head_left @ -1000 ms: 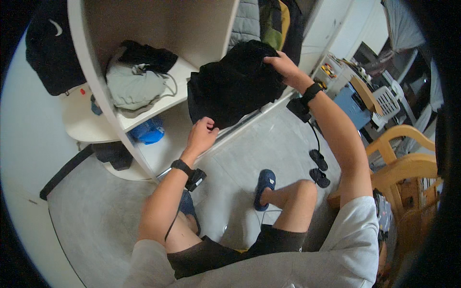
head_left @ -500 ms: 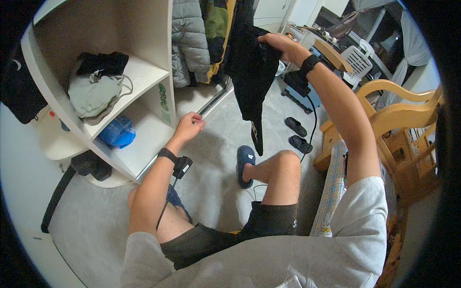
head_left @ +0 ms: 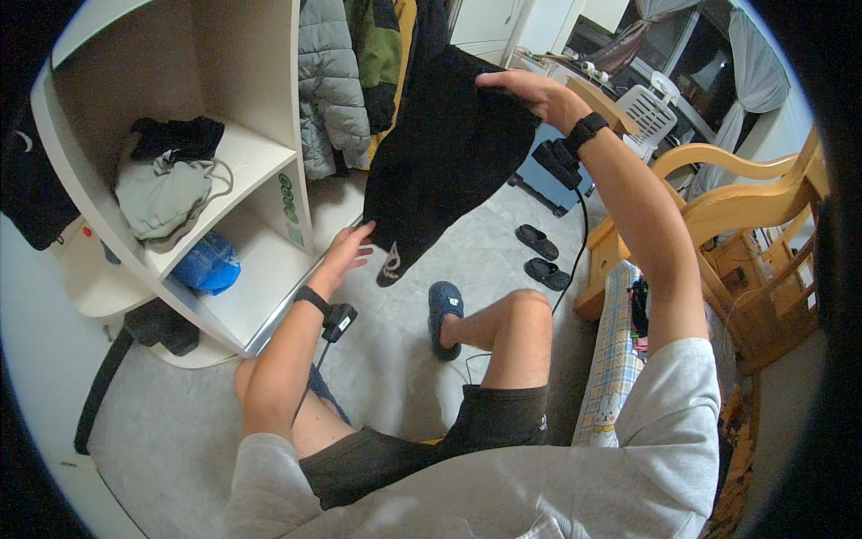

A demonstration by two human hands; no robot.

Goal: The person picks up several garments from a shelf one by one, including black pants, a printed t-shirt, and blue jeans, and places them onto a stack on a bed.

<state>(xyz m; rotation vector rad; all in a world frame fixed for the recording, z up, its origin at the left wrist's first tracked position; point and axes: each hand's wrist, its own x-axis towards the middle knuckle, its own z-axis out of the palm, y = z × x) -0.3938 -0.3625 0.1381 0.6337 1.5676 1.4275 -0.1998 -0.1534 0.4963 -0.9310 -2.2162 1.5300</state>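
My right hand (head_left: 537,97) is raised and closed on the upper edge of a black garment (head_left: 449,153), which hangs spread out before the wardrobe. Its exact kind cannot be made out; a pale printed design shows near its lower tip. Beside the garment's lower left edge is my left hand (head_left: 344,254), fingers stretched apart. Its fingertips reach that edge, and whether they touch the cloth is unclear. Each wrist wears a black strap with a small cabled box.
The open shelf unit (head_left: 269,160) on the left bears folded clothes (head_left: 166,193) and a blue bundle (head_left: 208,263). A grey puffer jacket (head_left: 328,90) hangs behind. Dark slippers (head_left: 546,273) lie on the floor by a wooden bed frame (head_left: 727,202), right.
The black garment has swung left and spread wider, its lower tip now near my left hand. My left hand has opened its fingers. My right hand still grips the upper edge.
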